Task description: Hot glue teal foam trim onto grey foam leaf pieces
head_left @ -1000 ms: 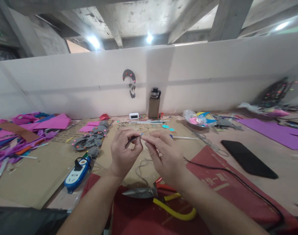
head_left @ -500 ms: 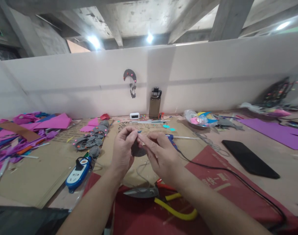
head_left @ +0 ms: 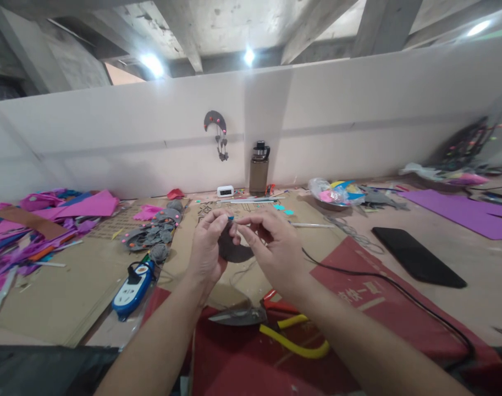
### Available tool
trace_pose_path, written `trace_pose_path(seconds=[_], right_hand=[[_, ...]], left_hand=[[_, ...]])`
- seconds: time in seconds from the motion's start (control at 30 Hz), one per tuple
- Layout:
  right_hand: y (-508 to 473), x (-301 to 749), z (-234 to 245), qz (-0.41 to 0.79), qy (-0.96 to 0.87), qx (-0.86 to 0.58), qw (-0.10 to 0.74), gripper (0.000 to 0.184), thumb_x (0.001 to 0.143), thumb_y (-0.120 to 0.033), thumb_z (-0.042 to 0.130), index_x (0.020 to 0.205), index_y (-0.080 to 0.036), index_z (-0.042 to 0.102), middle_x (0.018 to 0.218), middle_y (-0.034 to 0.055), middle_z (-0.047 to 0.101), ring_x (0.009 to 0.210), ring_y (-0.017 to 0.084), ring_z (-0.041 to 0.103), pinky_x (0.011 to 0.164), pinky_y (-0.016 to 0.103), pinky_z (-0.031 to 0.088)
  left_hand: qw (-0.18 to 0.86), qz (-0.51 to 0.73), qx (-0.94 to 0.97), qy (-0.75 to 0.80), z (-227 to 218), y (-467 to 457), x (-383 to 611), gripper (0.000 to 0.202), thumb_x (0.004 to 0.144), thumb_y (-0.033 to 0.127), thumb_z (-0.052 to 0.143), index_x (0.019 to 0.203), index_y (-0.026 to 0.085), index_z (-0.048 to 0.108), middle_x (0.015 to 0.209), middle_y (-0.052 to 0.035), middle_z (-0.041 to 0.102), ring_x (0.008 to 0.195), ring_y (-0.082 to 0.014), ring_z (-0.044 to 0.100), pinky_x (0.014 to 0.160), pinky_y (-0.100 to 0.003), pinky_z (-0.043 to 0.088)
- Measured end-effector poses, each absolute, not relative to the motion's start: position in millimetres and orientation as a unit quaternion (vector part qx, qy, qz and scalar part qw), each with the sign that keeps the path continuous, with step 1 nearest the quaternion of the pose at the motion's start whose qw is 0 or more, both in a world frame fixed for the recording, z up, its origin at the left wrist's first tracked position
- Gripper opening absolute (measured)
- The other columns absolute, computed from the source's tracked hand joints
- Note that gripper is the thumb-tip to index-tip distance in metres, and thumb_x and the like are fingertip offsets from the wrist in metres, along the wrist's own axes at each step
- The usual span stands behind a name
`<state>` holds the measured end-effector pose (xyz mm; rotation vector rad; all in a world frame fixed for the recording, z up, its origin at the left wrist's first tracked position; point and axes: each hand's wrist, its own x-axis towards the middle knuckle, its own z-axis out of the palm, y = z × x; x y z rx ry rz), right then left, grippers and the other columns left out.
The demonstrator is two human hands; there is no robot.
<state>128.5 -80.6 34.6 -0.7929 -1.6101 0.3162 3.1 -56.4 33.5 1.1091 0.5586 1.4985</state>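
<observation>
A dark grey crescent-shaped felt piece [head_left: 233, 253] is pinched between the thumb and fingers of my left hand [head_left: 206, 247], above the cardboard. My right hand [head_left: 279, 245] is closed in a pinch close to the crescent's upper end; whatever lies between its fingertips is too small to make out. A tiny blue bit [head_left: 230, 218] shows at the left fingertips. Below the hands, scissors [head_left: 240, 315] with yellow and red handles rest on a red sheet [head_left: 230, 363]. Grey cord lies on the cardboard [head_left: 188, 242] under the crescent.
Grey felt pieces with pink dots [head_left: 152, 234], a yarn ball [head_left: 159, 253] and a blue-white power strip [head_left: 132, 291] lie left. Coloured scraps [head_left: 48, 220] pile farther left. A bottle [head_left: 259, 173] stands by the wall. A black cable [head_left: 374, 273] and phone [head_left: 418, 256] lie right.
The right hand has shifted slightly right, its fingers spread more from the crescent. More of the crescent's lower curve now shows. The left hand keeps its hold.
</observation>
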Motion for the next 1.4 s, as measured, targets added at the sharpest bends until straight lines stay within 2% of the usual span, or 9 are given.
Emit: trace_pose_path(seconds=[0.17,0.43,0.57,0.73,0.87,1.2,1.4], right_hand=[[-77,130,34,0.182,-0.671,-0.362,0.621,0.012,0.088,-0.030,0.057,0.086,-0.021,0.064,0.083,0.0025,0.063,0.073,0.013,0.057,0.065,0.027,0.046],[-69,143,37,0.116,-0.728,-0.364,0.570,0.009,0.087,-0.022,0.057,0.085,-0.021,0.066,0.081,0.0034,0.061,0.080,0.016,0.055,0.071,0.029,0.043],[-65,151,39,0.120,-0.741,-0.369,0.548,0.009,0.085,-0.024,0.061,0.078,-0.020,0.063,0.074,0.0011,0.060,0.072,0.014,0.052,0.064,0.027,0.040],[-64,158,41,0.112,-0.755,-0.374,0.526,0.011,0.085,-0.025,0.061,0.076,-0.019,0.061,0.075,0.0006,0.059,0.071,0.012,0.050,0.064,0.026,0.038],[-67,160,43,0.101,-0.765,-0.368,0.519,0.011,0.086,-0.023,0.058,0.077,-0.019,0.061,0.078,0.0017,0.059,0.073,0.013,0.051,0.066,0.027,0.039],[-81,152,39,0.063,-0.759,-0.343,0.549,0.007,0.088,-0.019,0.053,0.087,-0.019,0.061,0.084,0.0037,0.058,0.078,0.014,0.053,0.069,0.028,0.044],[-84,144,36,0.038,-0.756,-0.309,0.576,0.008,0.086,-0.013,0.056,0.091,-0.018,0.061,0.084,0.0033,0.057,0.083,0.013,0.054,0.075,0.027,0.046]], left_hand=[[0.598,0.613,0.465,0.225,32,-56,2,0.021,0.074,0.032,0.067,0.077,0.017,0.052,0.060,0.0038,0.048,0.050,-0.0062,0.044,0.046,-0.017,0.041],[0.590,0.525,0.539,0.293,36,-53,-11,0.025,0.069,0.036,0.072,0.071,0.017,0.056,0.056,0.0032,0.051,0.047,-0.0071,0.045,0.044,-0.019,0.041],[0.440,0.514,0.653,0.341,37,-53,-17,0.017,0.074,0.032,0.068,0.072,0.017,0.061,0.062,0.0015,0.055,0.051,-0.0072,0.048,0.047,-0.018,0.042],[0.194,0.496,0.777,0.334,38,-52,-16,0.002,0.075,0.018,0.064,0.076,0.017,0.064,0.078,-0.0034,0.062,0.069,-0.0113,0.057,0.056,-0.020,0.046],[0.025,0.499,0.818,0.285,38,-50,-13,0.012,0.073,0.010,0.062,0.082,0.018,0.065,0.080,-0.0033,0.064,0.075,-0.0126,0.059,0.066,-0.023,0.049],[-0.207,0.537,0.767,0.284,36,-59,-11,0.019,0.070,0.006,0.065,0.083,0.017,0.060,0.081,-0.0030,0.063,0.082,-0.0137,0.061,0.075,-0.025,0.051],[-0.273,0.553,0.741,0.265,34,-59,-15,0.022,0.069,0.008,0.068,0.084,0.019,0.058,0.080,-0.0022,0.064,0.078,-0.0128,0.062,0.074,-0.024,0.051]])
